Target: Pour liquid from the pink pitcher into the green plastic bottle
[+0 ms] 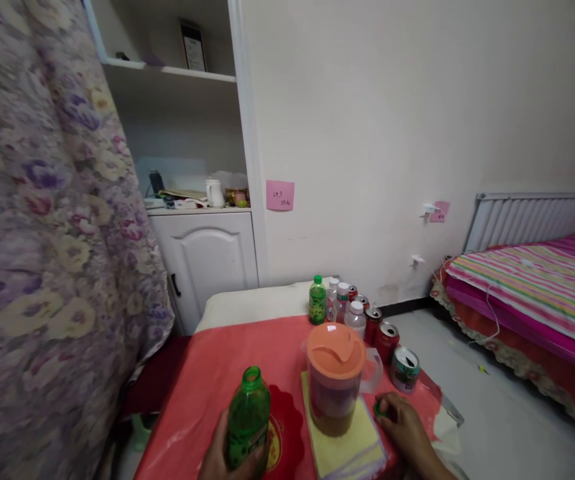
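My left hand [227, 453] is wrapped round an uncapped green bottle [248, 417], held upright over the red table cover [217, 373]. My right hand [405, 423] rests on the table to the right of a clear pitcher [336, 380] with an orange lid. Its fingers pinch a small green cap [380, 408]. The pitcher holds brown liquid and stands on a yellow cloth [352, 450].
Behind the pitcher stand a capped green bottle [317, 300], several clear bottles [355, 317] and several drink cans [404, 368] in a row. A floral curtain [42, 233] hangs at left, a white cabinet [202, 257] at the back, and a striped bed [537, 280] at right.
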{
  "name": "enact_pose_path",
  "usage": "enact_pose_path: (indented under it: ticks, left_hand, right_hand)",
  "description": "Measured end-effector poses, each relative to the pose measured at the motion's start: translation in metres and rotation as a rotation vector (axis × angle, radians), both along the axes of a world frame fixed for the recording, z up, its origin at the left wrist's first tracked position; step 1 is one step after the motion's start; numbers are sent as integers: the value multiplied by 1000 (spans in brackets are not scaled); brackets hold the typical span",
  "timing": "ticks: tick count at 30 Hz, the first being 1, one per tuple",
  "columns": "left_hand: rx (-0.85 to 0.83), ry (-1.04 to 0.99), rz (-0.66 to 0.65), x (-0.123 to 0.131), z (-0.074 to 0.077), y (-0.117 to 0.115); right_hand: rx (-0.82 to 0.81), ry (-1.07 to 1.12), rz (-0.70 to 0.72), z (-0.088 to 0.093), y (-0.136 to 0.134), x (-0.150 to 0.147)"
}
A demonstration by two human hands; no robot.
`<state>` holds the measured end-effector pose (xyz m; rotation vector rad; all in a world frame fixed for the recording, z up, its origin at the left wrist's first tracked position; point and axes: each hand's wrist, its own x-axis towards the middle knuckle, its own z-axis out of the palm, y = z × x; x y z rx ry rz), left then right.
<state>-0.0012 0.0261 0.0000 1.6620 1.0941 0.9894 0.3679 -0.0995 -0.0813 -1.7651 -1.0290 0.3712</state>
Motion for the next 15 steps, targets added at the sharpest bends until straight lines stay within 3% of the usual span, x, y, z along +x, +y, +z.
enact_pose_path:
  ticks: [6,11,15]
  left_hand:
    - [-11,-24,74,4,6,-2]
    - [-91,42,31,5,7,-2]
    - [-82,17,-10,5,2,-3]
  right_hand:
    - [63,74,-11,8,-11,-4]
    - [130,262,-7,49,-23,-3]
    - [205,323,-4,81,-14,-3]
